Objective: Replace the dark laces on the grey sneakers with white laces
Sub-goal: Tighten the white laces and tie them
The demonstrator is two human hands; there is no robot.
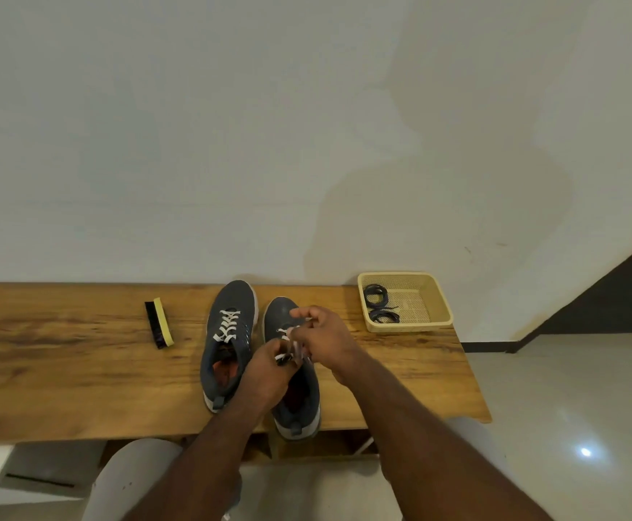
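Head view, two grey sneakers (pixel 228 344), two hands' grip (pixel 269 374) (pixel 325 338) pinching one white lace (pixel 288 334), two dark laces (pixel 380 306)

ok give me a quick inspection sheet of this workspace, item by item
surface: wooden bench against a white wall, two grey sneakers standing side by side on it
job's things: left sneaker already laced in white; right sneaker partly laced, white lace being worked; dark laces coiled in the basket
clutter: shoe brush lying left of the sneakers
grippers: left hand and right hand both pinch the white lace over the right sneaker
cables: nothing seen
surroundings: white wall, pale tiled floor, the person's knee below the bench
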